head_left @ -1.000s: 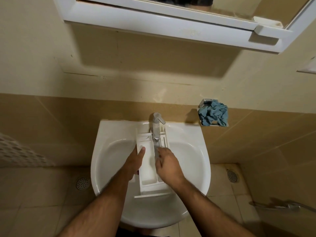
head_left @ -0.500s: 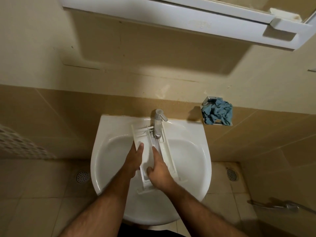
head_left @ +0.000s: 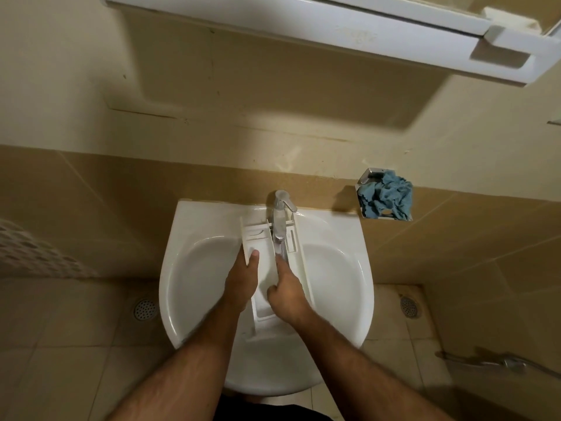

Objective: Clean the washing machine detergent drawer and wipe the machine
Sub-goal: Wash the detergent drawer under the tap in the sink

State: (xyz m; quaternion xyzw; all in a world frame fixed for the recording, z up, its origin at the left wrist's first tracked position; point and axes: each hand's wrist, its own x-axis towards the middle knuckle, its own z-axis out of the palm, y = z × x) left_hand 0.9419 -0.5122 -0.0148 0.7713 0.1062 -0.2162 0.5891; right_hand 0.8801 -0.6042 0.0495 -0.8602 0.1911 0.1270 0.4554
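Detergent drawer (head_left: 263, 279) is held in the sink (head_left: 337, 268) below the tap (head_left: 280, 220) at twelve o'clock, now tilted; left hand (head_left: 243, 281) grips its edge, right hand (head_left: 287, 294) rubs inside, fingers curled; rinsing seems underway.

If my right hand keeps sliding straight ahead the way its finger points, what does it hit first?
Probably the tap. The right hand points its forefinger up along the drawer toward the spout just beyond; depth is unclear, so it might pass under the spout.
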